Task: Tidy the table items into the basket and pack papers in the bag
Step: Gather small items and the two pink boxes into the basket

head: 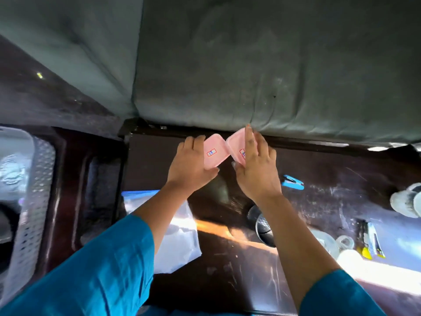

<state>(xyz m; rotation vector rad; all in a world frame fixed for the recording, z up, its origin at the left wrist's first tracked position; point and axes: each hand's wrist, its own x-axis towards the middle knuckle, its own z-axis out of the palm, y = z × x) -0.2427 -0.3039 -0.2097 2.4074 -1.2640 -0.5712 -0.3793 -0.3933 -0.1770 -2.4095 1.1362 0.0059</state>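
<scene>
Two pink plastic lids with small red-and-blue stickers are held up at the far edge of the dark wooden table (pixel 227 265). My left hand (pixel 190 166) grips the left pink lid (pixel 213 151). My right hand (pixel 256 169) grips the right pink lid (pixel 237 145), which is tilted and partly hidden behind my fingers. The two lids touch at their inner edges. A white perforated basket (pixel 34 190) stands to the far left, beside the table. A clear plastic bag (pixel 180 236) with a blue strip lies on the table under my left forearm.
A blue stapler (pixel 292 182) lies right of my right hand. A dark round mesh object (pixel 262 222) sits under my right forearm. Clear glass pieces (pixel 332 242), a yellow-tipped packet (pixel 371 242) and a white cloth-like thing (pixel 407 199) lie at the right. A grey cushion (pixel 273 76) borders the table's far edge.
</scene>
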